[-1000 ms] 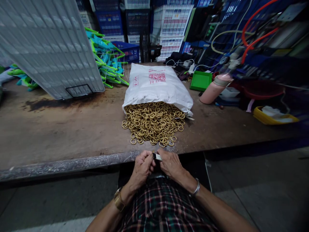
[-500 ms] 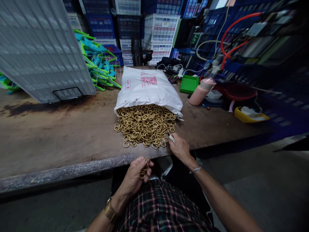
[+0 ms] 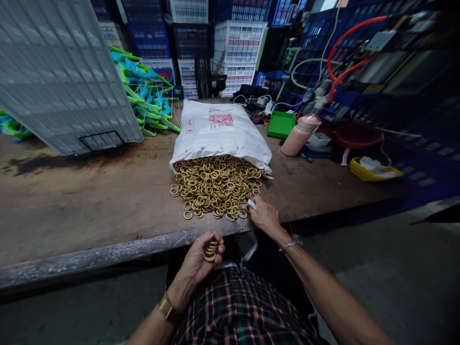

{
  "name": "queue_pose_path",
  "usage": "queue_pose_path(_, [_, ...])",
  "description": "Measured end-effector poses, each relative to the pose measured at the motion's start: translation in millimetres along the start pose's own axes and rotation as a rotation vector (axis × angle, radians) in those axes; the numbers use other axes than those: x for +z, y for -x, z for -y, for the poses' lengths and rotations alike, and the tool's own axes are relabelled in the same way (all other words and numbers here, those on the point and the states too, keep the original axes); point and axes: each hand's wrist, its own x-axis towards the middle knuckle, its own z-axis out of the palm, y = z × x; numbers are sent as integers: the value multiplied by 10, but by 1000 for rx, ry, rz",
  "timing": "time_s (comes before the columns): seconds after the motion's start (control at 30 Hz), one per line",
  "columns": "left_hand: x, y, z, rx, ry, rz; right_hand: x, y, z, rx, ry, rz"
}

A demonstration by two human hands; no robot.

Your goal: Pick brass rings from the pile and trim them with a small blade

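Note:
My left hand [image 3: 203,254] is closed around a short stack of brass-coloured rings [image 3: 210,250], just off the table's front edge. My right hand [image 3: 265,214] grips a slim white pen-like tool [image 3: 251,204] with a dark tip, which points at the right front of a ring pile [image 3: 215,187]. Whether a ring is also between those fingers I cannot tell. The loose rings spill from the mouth of a white woven sack [image 3: 219,139] with red print, lying on the table.
A grey ribbed plastic panel [image 3: 68,76] leans at the left, beside green and turquoise frames [image 3: 151,96]. To the right stand a green tray [image 3: 282,124], a pink bottle [image 3: 299,136] and a yellow tray [image 3: 375,175]. Stacked crates [image 3: 239,45] line the back.
My left hand has turned and loosened a little, so the ring stack shows more. The right hand and its tool have shifted slightly left, closer over the pile's edge.

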Motion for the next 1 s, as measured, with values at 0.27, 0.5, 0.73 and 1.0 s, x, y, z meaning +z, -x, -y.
queue_pose_path(0.27, [149,-58,23,202,-244,-105,-1,265,306,-91,-613,23])
queue_pose_path(0.5, [139,-111,25,314,-471,-194,66,528,634,-189,-800,254])
queue_pose_path(0.73, [129,-31,-8,496,-788,-251,68,532,647,-200,-774,342])
queue_pose_path(1.0, [87,-44,-16,231,-591,-136,150,527,644,-181,-739,315])
